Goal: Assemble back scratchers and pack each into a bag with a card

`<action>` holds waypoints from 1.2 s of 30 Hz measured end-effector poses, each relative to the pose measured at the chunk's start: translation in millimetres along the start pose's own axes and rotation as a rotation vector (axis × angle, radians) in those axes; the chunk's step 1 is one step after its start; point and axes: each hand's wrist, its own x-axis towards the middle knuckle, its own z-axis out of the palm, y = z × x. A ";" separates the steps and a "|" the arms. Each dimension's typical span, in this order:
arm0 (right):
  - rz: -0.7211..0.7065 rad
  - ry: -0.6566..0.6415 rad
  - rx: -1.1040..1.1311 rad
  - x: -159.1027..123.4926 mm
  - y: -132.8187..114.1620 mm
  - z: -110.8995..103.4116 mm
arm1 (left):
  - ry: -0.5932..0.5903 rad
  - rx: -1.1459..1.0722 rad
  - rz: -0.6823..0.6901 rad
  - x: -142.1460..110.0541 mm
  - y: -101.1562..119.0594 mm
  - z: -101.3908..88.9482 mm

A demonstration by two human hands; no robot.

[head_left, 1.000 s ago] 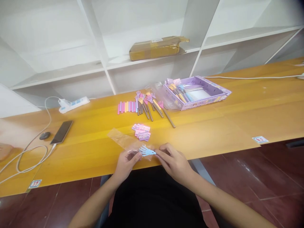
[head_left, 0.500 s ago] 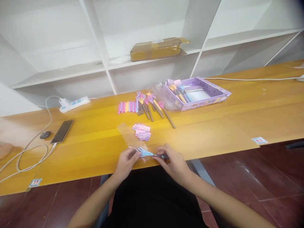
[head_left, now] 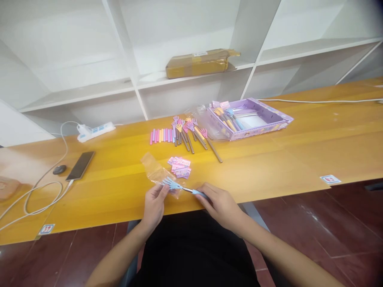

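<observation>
A small blue hand-shaped scratcher (head_left: 182, 188) lies between my hands at the table's near edge, its claw end inside the mouth of a clear plastic sleeve (head_left: 157, 172). My left hand (head_left: 155, 203) pinches the sleeve's open end. My right hand (head_left: 220, 203) grips the scratcher's blue handle. Just behind lies a small heap of pink and purple cards (head_left: 179, 166). Farther back several more scratchers (head_left: 191, 133) lie fanned out beside a row of coloured sticks (head_left: 161, 135).
A purple tray (head_left: 269, 125) with more pieces stands at the back right, crumpled clear wrap (head_left: 201, 117) beside it. To the left are a phone (head_left: 79, 165), a mouse (head_left: 59, 169), white cables (head_left: 36, 195) and a power strip (head_left: 95, 131). White shelves behind hold a brown parcel (head_left: 200, 63).
The scratcher's claw end has gone leftward into the sleeve and its handle now shows beyond my right fingers. Both hands shifted slightly left, and the sleeve bunched up behind my left hand.
</observation>
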 end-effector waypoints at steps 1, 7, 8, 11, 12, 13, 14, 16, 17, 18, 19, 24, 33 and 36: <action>-0.023 -0.003 0.014 -0.8 -1.0 1.7 | -0.009 0.003 -0.014 0.3 0.4 -0.1; -0.064 0.059 0.123 -3.9 -9.2 20.3 | -0.156 0.146 -0.024 0.3 -3.2 -8.5; -0.060 0.066 0.134 -3.6 -10.0 23.3 | -0.197 0.173 -0.022 -0.1 -2.5 -8.8; -0.048 0.074 0.156 -1.8 -11.5 29.0 | -0.291 0.199 -0.031 -1.8 1.4 -5.7; -0.032 0.061 0.175 -0.9 -11.8 29.1 | -0.294 0.185 -0.032 -2.4 2.7 -4.0; -0.004 0.031 0.206 -0.1 -12.2 28.2 | -0.273 0.158 -0.029 -2.9 3.7 -2.2; 0.035 -0.010 0.244 0.7 -12.4 26.2 | -0.232 0.121 -0.023 -3.1 4.5 -0.4; 0.120 -0.093 0.328 1.9 -11.9 19.8 | -0.119 0.024 -0.005 -2.8 5.9 2.8; 0.154 -0.124 0.373 2.3 -11.0 15.7 | -0.062 -0.035 0.005 -2.1 6.9 4.1; 0.179 -0.144 0.425 2.4 -9.6 11.6 | -0.015 -0.092 0.012 -1.2 7.9 5.3; 0.199 -0.161 0.488 2.5 -7.8 7.5 | 0.018 -0.143 0.015 -0.1 9.2 6.2; 0.314 -0.254 0.889 2.9 2.6 -5.3 | 0.036 -0.280 -0.031 3.9 14.2 7.2; 0.366 -0.271 1.137 6.7 15.8 -9.1 | 0.039 -0.336 -0.039 4.7 19.7 6.8; 0.338 -0.296 1.165 6.6 17.5 -11.9 | 0.043 -0.347 -0.056 5.4 21.3 6.6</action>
